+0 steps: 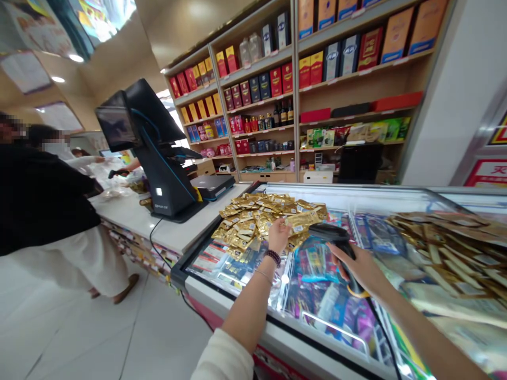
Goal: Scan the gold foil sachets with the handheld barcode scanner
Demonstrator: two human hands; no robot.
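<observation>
Left hand (279, 235) pinches one gold packet (298, 226) off the center pile; right hand (358, 266) has a closed grip on the scanner (330, 233). Best to lift the pkt clear, barcode up, w/ scanner aimed square.

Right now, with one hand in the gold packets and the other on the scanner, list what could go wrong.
1. The gold packets lie in a loose heap on the freezer lid; the left hand reaching in could push some off the near edge.
2. The right hand holds the scanner whose cord trails over the glass; it might snag or drag packets from the second pile.
</observation>
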